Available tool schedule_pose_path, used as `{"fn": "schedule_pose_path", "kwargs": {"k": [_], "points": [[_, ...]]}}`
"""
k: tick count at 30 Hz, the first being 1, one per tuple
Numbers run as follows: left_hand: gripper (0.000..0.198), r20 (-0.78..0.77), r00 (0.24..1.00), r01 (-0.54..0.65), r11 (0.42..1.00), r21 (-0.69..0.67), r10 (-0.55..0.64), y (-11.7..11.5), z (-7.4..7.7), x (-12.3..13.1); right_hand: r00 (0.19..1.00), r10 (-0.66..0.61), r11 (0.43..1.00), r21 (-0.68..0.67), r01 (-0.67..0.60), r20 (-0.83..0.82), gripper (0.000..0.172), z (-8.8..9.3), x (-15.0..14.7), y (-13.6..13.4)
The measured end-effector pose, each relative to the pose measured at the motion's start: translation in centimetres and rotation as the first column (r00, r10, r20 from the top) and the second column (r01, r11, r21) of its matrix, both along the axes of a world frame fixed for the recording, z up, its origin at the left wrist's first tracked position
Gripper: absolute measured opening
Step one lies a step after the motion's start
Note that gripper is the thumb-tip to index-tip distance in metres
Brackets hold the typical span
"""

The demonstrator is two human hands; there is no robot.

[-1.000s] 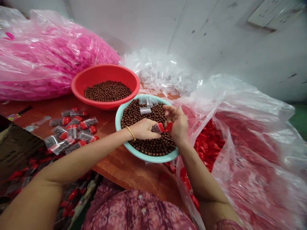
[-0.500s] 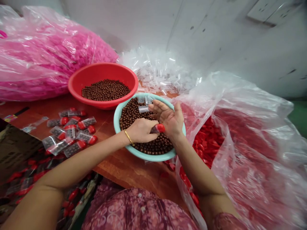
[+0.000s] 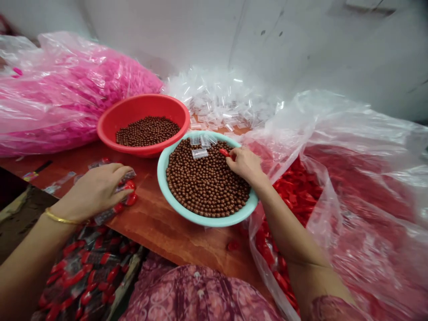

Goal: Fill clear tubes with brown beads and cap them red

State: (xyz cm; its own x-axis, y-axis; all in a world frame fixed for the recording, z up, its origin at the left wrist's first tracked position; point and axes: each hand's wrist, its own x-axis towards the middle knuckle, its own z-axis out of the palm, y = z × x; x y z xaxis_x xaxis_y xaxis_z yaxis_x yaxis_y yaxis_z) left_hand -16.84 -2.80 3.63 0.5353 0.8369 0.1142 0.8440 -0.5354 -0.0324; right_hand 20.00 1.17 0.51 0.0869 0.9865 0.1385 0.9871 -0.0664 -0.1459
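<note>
My left hand (image 3: 96, 185), a gold bangle at its wrist, is over the pile of filled clear tubes with red caps (image 3: 129, 187) on the table. Its thumb and fingers are apart, and it covers much of the pile. Over the right side of the pale turquoise bowl (image 3: 162, 191), my right hand (image 3: 245, 164) pinches a red cap (image 3: 224, 152). Brown round beads (image 3: 207, 183) fill the bowl. Several empty clear tubes (image 3: 199, 153) lie on the beads near the bowl's far rim.
Behind stands a red bowl (image 3: 103, 125) of smaller-looking brown beads. A heap of clear tubes (image 3: 227, 98) lies by the wall. Bags hold pink pieces (image 3: 100, 71) at left and red caps (image 3: 297, 191) at right. More capped tubes (image 3: 87, 276) lie below the table's left edge.
My left hand has moved left from the turquoise bowl to the pile, leaving the capped tube it carried there. My right hand, earlier open-palmed, now pinches a red cap.
</note>
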Motion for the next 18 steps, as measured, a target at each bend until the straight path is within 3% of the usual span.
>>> {"fn": "schedule_pose_path", "kwargs": {"k": [4,7,10,12,14,18], "points": [[0.027,-0.033,0.975,0.223,0.973,0.057,-0.221,2.0,0.8,6.6,0.985,0.017,0.998,0.062,-0.006,-0.172,0.018,-0.3,0.1,-0.9],[0.030,-0.109,0.933,0.352,0.931,0.095,-0.342,4.9,0.3,12.5,0.954,0.224,0.967,0.163,-0.193,-0.197,0.015,-1.1,0.5,-1.7],[0.029,-0.247,0.802,0.576,0.814,0.078,-0.544,8.3,-0.6,16.4,0.911,0.388,0.909,0.222,-0.354,-0.137,0.016,-2.1,0.8,-2.2],[0.025,-0.316,0.682,0.692,0.722,-0.011,-0.659,10.2,-1.0,17.7,0.892,0.435,0.889,0.216,-0.405,-0.121,0.019,-2.6,1.0,-2.3],[0.020,-0.340,0.632,0.720,0.690,-0.075,-0.696,11.2,-0.9,18.2,0.874,0.473,0.871,0.201,-0.448,-0.105,0.023,-2.6,1.0,-2.3],[0.019,-0.429,0.670,0.610,0.778,-0.147,-0.606,10.9,0.2,18.1,0.871,0.485,0.868,0.166,-0.468,-0.083,0.030,-1.7,0.7,-2.5]]}}
